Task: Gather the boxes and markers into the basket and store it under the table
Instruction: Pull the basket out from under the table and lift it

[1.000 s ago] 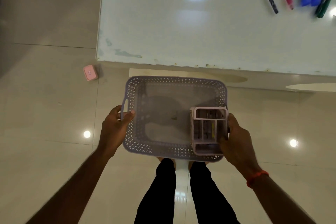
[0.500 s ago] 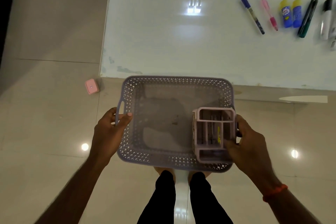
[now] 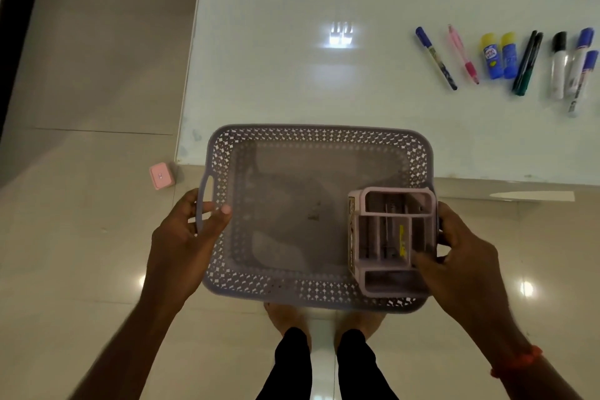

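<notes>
My left hand curled around side handle of lilac perforated basket; right hand grips opposite side, thumb over pink divided box inside basket's right end. Basket held above floor, far rim overlapping white table edge. Markers lie on table, far right.

Indoor room, maybe my home or a small office, glossy beige floor tiles under my bare feet, pale glass-topped desk with a row of marker pens and glue sticks along it
</notes>
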